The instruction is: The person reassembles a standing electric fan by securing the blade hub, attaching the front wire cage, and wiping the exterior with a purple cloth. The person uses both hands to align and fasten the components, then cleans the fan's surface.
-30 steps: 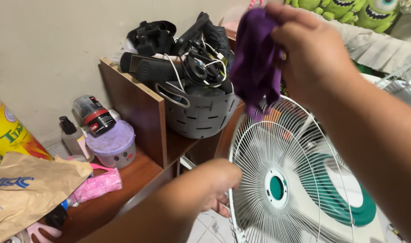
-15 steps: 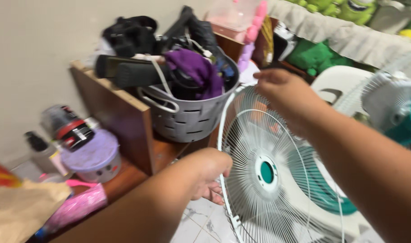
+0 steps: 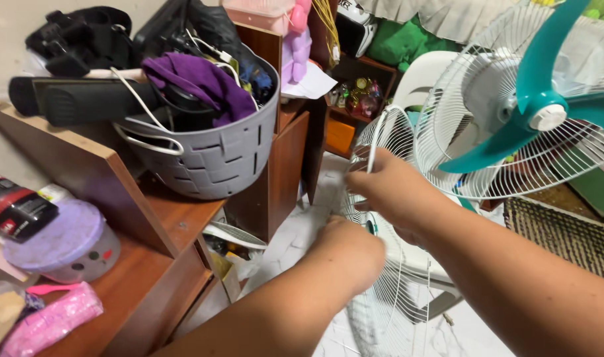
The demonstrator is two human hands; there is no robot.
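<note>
1. While both hands hold the loose white fan guard (image 3: pixel 381 198), it stands almost edge-on between the wooden shelf (image 3: pixel 183 218) and the fan (image 3: pixel 546 119) with teal blades.
2. The right hand (image 3: pixel 388 192) is closed on the guard's upper part; the left hand (image 3: pixel 345 254) is on its lower rim, fingers hidden, so I cannot tell its grip.
3. I think it is best to hold the rim, not the thin wires.
4. The purple cloth (image 3: pixel 202 82) lies in the grey basket (image 3: pixel 216 158), apart from the hands.
</note>
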